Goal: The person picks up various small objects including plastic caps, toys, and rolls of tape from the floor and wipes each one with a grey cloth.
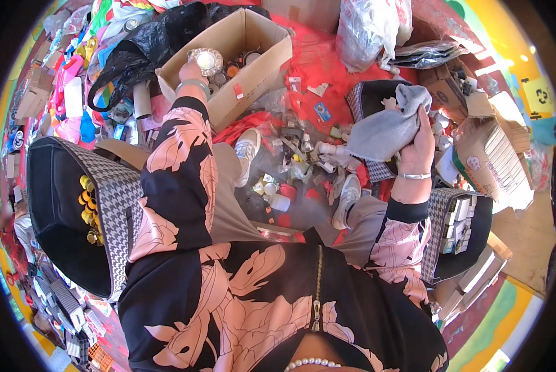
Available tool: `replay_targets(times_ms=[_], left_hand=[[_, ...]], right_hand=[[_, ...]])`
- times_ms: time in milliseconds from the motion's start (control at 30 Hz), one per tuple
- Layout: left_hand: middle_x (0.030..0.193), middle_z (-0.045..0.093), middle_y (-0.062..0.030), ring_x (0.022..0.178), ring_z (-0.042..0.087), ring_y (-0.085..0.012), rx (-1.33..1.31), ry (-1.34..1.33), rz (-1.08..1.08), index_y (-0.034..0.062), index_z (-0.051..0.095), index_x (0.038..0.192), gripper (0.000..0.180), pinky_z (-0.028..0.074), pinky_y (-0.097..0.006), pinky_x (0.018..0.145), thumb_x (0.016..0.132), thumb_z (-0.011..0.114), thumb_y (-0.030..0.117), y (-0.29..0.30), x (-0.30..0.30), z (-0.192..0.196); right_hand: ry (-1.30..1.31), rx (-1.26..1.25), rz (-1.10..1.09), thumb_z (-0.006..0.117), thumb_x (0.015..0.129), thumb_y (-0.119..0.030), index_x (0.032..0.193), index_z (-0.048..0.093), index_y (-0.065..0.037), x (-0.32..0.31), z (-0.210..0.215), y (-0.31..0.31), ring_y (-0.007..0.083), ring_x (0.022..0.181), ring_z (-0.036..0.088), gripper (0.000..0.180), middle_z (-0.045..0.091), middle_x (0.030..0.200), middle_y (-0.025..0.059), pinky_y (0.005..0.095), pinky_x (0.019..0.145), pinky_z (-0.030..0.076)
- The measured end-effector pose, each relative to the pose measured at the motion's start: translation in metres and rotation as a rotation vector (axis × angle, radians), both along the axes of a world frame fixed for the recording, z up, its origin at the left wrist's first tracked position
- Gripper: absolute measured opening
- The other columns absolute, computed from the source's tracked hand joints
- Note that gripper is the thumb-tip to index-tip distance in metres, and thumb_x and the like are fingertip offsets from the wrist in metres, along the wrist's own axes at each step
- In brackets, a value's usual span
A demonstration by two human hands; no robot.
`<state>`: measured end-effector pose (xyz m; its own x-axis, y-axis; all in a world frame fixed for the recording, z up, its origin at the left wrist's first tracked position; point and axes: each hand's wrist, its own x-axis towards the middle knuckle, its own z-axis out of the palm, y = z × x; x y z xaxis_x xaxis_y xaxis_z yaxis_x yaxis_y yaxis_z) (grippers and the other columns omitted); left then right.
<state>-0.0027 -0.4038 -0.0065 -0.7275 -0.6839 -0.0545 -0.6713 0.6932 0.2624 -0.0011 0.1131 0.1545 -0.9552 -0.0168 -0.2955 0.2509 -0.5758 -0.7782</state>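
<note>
— Over the open cardboard box (253, 59), see the left hand (191, 69)? It's closed around a small round glass dish (206, 61), cut-glass by the look of it, held just above the jars and lids already lying inside.

— I see it. And the right hand (422, 139)?

— Bunched tight on a grey cloth (386, 127), off to the other side, above the houndstooth bin (368, 99). The cloth hangs down in a loose fold over the clutter on the floor.

— What worries you?

— The dish, I'd say. The grip looks to be from below, with the fingers mostly hidden, so I can't tell how firm it is. If it slips, it drops onto hard things in the box, and glass on glass may chip.

— And the arm is stretched far out.

— Right, reaching across the knee from a seated position. An overreach could knock the box wall, or tip the person towards the small bottles and caps (302, 158) scattered between the shoes (248, 152).

— The cloth?

— A minor risk: its dangling end could drag across those loose bits and sweep a few over.
</note>
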Motion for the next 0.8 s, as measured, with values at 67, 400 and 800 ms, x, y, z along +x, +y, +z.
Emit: replay_targets(times_ms=[67, 400, 800], left_hand=[[0.112, 0.057, -0.0095, 0.102, 0.057, -0.0240, 0.135, 0.038, 0.005, 0.0060, 0.051, 0.117, 0.044, 0.046, -0.031, 0.088, 0.075, 0.064, 0.012, 0.000, 0.003, 0.006], [0.092, 0.063, -0.0203, 0.091, 0.059, -0.0361, 0.000, 0.325, 0.197, 0.0034, 0.066, 0.088, 0.043, 0.045, -0.043, 0.082, 0.085, 0.046, 0.041, 0.006, -0.019, -0.021], [0.083, 0.061, -0.0125, 0.082, 0.058, -0.0305, 0.022, 0.325, -1.368, 0.0077, 0.064, 0.075, 0.017, 0.047, -0.041, 0.075, 0.079, 0.052, 0.020, 0.250, -0.032, -0.056]], right_hand=[[0.029, 0.033, 0.009, 0.050, 0.090, -0.022, 0.114, 0.051, 0.001, 0.001, 0.004, 0.002, 0.0291, 0.090, 0.060, 0.033, 0.060, 0.105, 0.0162, 0.0409, 0.080, 0.049], [0.064, 0.037, -0.126, 0.049, 0.091, -0.020, 0.114, 0.051, -0.002, 0.008, 0.024, 0.050, 0.0285, 0.094, 0.059, 0.030, 0.060, 0.105, 0.0151, 0.0413, 0.085, 0.048], [0.155, -0.042, -0.283, 0.045, 0.092, -0.017, 0.116, 0.048, 0.001, 0.017, 0.034, 0.098, 0.0304, 0.091, 0.060, 0.030, 0.058, 0.106, 0.0190, 0.0428, 0.080, 0.050]])
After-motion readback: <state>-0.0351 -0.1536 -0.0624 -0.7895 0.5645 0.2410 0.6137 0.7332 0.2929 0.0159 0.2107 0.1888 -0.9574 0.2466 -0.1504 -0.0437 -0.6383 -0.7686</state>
